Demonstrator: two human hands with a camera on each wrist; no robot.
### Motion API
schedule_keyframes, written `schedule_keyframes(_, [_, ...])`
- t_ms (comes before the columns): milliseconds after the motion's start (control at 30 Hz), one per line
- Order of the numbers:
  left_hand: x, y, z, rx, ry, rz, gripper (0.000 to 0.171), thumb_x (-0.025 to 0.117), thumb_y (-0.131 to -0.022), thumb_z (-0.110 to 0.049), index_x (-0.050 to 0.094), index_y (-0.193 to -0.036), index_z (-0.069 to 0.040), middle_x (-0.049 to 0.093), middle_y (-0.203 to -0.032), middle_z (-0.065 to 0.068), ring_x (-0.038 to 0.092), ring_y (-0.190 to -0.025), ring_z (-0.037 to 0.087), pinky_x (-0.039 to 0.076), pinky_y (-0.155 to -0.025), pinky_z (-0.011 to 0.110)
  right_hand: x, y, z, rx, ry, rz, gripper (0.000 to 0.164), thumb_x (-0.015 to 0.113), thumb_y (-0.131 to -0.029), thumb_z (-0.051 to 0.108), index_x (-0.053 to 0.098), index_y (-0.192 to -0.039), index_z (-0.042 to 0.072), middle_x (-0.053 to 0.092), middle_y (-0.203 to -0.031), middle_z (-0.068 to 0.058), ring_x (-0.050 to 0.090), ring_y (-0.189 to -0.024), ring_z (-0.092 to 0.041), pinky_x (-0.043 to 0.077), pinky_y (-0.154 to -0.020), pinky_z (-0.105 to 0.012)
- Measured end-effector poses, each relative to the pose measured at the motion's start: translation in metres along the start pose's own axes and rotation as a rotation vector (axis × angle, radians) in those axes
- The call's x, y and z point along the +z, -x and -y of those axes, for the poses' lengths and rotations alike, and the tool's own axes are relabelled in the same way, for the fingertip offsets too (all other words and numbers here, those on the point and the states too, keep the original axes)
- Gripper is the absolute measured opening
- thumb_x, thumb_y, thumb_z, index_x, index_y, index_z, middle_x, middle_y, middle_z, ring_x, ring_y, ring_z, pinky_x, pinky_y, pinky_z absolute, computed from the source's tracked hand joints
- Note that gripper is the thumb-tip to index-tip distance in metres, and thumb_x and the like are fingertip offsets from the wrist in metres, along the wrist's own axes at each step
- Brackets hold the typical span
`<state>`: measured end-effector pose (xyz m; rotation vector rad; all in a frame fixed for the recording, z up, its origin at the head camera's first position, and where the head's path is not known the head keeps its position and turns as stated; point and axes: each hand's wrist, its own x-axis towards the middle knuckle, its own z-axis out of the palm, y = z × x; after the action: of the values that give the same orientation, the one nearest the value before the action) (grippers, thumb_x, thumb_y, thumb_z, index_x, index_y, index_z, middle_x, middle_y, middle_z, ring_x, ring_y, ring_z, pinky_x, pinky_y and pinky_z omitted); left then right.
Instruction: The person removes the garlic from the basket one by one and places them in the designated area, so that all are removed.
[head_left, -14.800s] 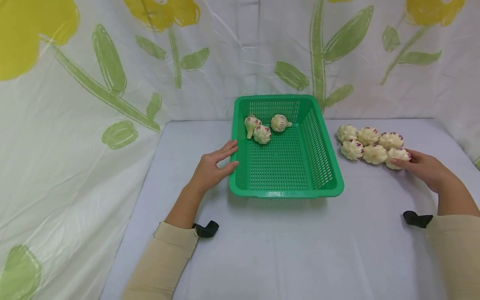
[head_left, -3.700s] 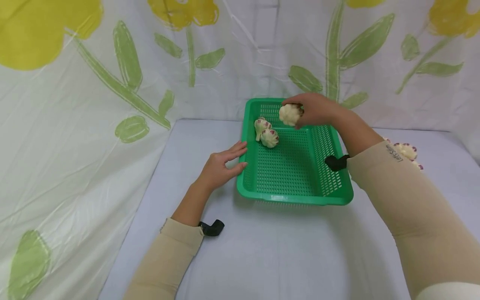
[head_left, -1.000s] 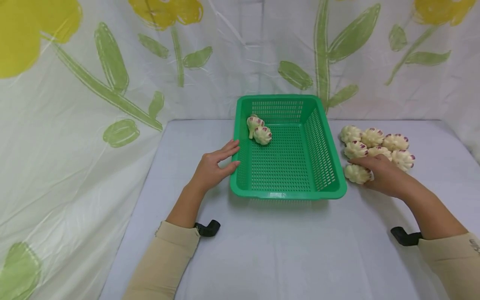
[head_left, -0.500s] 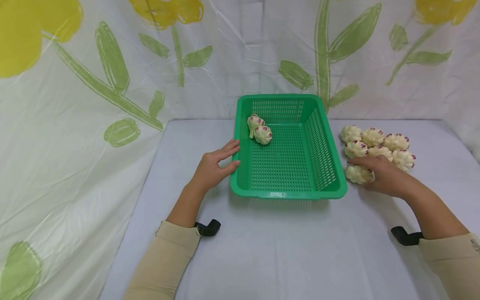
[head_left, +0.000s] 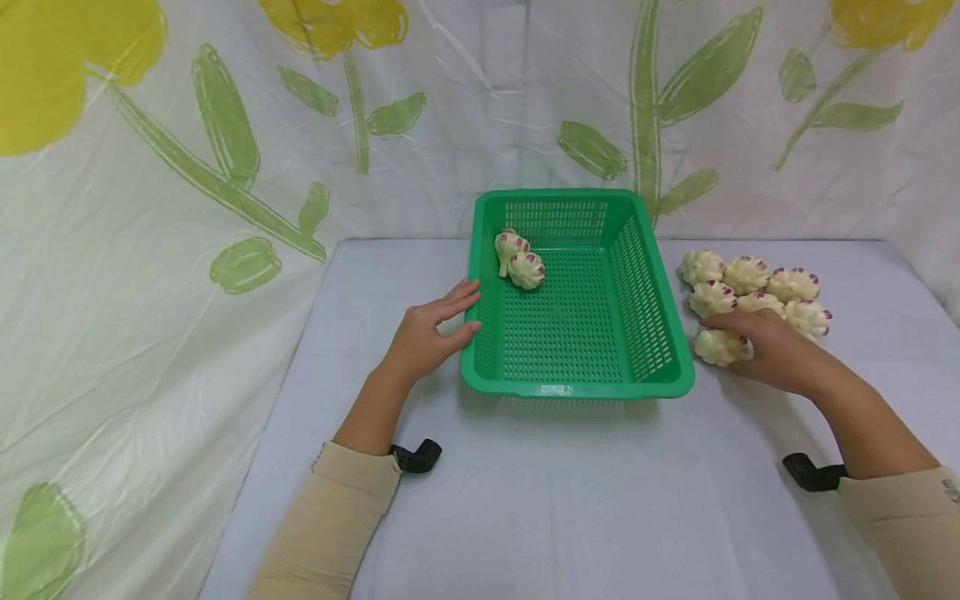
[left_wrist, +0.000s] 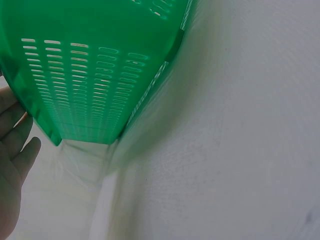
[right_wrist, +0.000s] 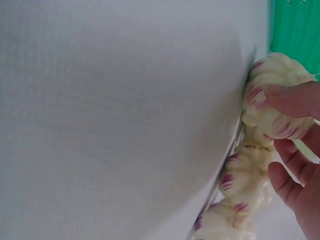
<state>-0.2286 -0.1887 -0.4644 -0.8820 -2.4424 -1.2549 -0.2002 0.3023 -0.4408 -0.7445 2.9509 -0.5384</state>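
My right hand pinches a garlic bulb between thumb and fingers, on the table just right of the green basket. In the right wrist view the thumb lies over this purple-streaked white garlic bulb. Behind it, several more garlic bulbs sit close together in rows. My left hand touches the left rim of the green plastic basket with fairly straight fingers; the left wrist view shows those fingers beside the basket's outer wall. Two garlic bulbs lie inside, at the back left.
White cloth covers the table. At the back and left hangs a white curtain with yellow flowers and green leaves. A small black device is worn at each wrist.
Earlier, three garlic bulbs lay in the basket; my right hand has lifted one out and set it before the group on the right. Lately that bulb has shifted slightly right. My left hand stays put.
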Motion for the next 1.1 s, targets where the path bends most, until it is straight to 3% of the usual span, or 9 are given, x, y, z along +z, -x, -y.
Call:
schedule_keyframes(467, [0.0, 0.001, 0.0, -0.014, 0.007, 0.005, 0.045, 0.069, -0.092, -0.02, 0.061, -0.135, -0.008, 0.053, -0.146, -0.004, 0.043, -0.139, 0.008, 0.044, -0.109, 0.038, -0.002, 0.001, 0.0, 0.063, -0.024, 0.062, 0.064, 0.08, -0.071, -0.007, 0.058, -0.131, 0.001, 0.059, -0.13, -0.023, 0.049, -0.118, -0.042, 0.046, -0.092, -0.065])
schedule_keyframes(1100, [-0.002, -0.001, -0.001, -0.006, 0.006, 0.01, 0.046, 0.07, -0.091, -0.018, 0.061, -0.134, -0.004, 0.053, -0.146, -0.002, 0.044, -0.139, 0.01, 0.044, -0.109, 0.038, -0.021, -0.001, 0.009, 0.037, -0.02, 0.125, 0.073, 0.082, -0.068, -0.008, 0.055, -0.135, -0.001, 0.057, -0.136, -0.023, 0.049, -0.126, -0.043, 0.051, -0.092, -0.059])
